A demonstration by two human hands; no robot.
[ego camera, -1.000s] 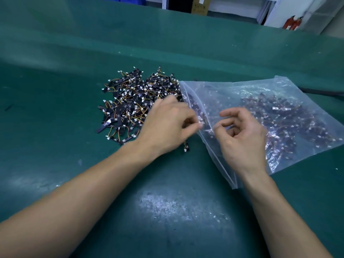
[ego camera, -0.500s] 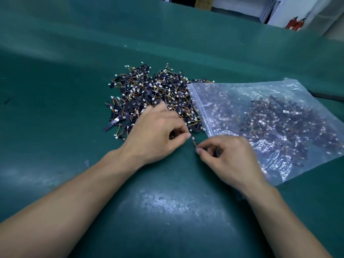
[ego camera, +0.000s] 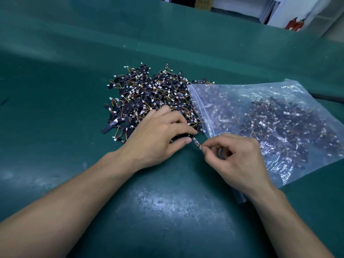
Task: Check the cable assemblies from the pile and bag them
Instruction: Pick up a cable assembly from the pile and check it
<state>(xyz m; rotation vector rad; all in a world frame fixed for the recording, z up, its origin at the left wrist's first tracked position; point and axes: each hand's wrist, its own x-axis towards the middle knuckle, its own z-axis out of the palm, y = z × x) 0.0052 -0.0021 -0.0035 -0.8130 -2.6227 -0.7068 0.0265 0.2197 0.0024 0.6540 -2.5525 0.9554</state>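
Head view: looks down on both hands at a green mat [ego camera: 167,216].
Grip: left hand [ego camera: 158,138] and right hand [ego camera: 236,159] each pinch one end of a single cable assembly [ego camera: 196,142], thumb against forefinger.
Left hand: clamped on the black strip end, knuckles up, other fingers curled under.
Right hand: clamped on the wire end, remaining fingers curled into the palm; wrist lies over the bag's near edge.
Cable assembly: spans the short gap between the two pinches, low over the mat; cannot tell if it touches the mat.
Pile [ego camera: 149,97]: loose assemblies, black strips with orange and yellow wires and white connectors; just beyond the grip and to its left, left fingers at its near edge.
Zip bag [ego camera: 297,170]: clear plastic, flat on the mat to the right of the grip; its zip edge runs along the pile's right side, and its near corner sits just beyond the pinch.
Bagged assemblies [ego camera: 286,123]: dark heap inside the bag, beyond the right hand, well right of the grip.
Mat wear: pale scuffed patch nearer than the grip.
Background: red fire extinguishers [ego camera: 295,25] and a cardboard box [ego camera: 203,3], far beyond the grip.
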